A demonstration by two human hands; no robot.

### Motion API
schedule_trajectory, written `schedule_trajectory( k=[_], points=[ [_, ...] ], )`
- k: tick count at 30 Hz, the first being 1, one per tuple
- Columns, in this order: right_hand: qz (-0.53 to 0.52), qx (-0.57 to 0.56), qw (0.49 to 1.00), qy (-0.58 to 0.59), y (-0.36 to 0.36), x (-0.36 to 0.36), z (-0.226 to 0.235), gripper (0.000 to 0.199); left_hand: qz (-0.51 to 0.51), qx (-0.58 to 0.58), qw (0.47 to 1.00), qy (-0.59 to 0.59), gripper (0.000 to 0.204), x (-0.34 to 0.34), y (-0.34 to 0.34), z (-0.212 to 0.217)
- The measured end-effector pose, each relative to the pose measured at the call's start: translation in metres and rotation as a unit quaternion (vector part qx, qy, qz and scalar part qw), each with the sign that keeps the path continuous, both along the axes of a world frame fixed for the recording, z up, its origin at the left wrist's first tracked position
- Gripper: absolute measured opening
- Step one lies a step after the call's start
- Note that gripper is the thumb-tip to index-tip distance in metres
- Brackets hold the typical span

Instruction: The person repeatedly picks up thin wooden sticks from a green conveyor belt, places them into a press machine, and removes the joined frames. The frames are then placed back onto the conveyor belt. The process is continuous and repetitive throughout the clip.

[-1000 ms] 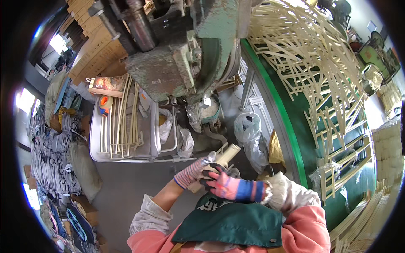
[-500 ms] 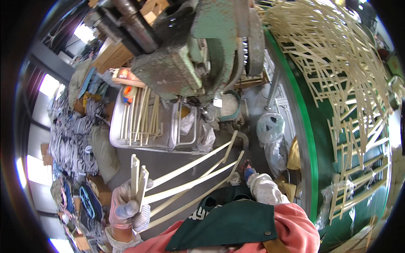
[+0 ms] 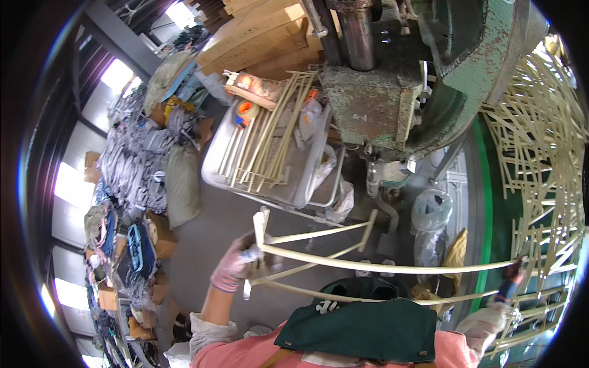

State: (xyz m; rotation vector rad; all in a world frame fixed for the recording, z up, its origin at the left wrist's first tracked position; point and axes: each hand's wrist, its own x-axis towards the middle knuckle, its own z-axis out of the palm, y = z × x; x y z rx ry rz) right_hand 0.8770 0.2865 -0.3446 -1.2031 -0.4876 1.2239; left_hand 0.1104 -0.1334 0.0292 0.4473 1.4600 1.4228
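Observation:
My left hand (image 3: 245,259), in a light knit glove, is closed around the short ends of cream-coloured narrow frames left of my body. One cream frame (image 3: 319,232) slants out from it, ending in a short crosspiece. A longer-looking cream strip (image 3: 392,267) runs from the same grip across my front to the far right. At its right end is my right hand (image 3: 514,273), its fingers dark and small in view but closed around the strip's end. Beside and beyond that hand lies a heap of cream strips (image 3: 540,153).
A green machine (image 3: 380,104) stands ahead. Left of it, a white tub (image 3: 211,168) holds cream strips and a tape roll (image 3: 246,112). Clear plastic bags (image 3: 431,211) hang by the green-edged table (image 3: 486,202). Grey bundles (image 3: 132,165), a sack (image 3: 183,187) and cartons (image 3: 264,37) lie left.
My view has turned left. My right arm has reached from near my body out to the right, to the strip's end by the heap. My left hand still grips the frames.

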Motion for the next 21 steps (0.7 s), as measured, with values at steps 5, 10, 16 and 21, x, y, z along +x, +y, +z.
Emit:
schedule_trajectory(
  k=[5, 10, 16, 21],
  points=[
    [0.162, 0.22, 0.96, -0.062, 0.02, 0.15, 0.227, 0.041, -0.056, 0.121, 0.977, -0.164, 0.025, 0.005, 0.06, -0.117],
    [0.283, 0.312, 0.879, -0.223, 0.004, 0.013, 0.358, 0.032, -0.046, 0.116, 0.964, -0.236, 0.01, 0.032, 0.099, -0.149],
    [0.417, 0.225, 0.714, -0.516, -0.101, -0.38, 0.314, 0.016, 0.124, 0.111, 0.986, -0.027, 0.013, 0.091, 0.181, -0.109],
    [0.482, -0.004, 0.862, -0.155, -0.131, -0.509, 0.306, 0.025, 0.254, 0.122, 0.958, -0.05, 0.042, 0.094, 0.231, -0.092]
  ],
)
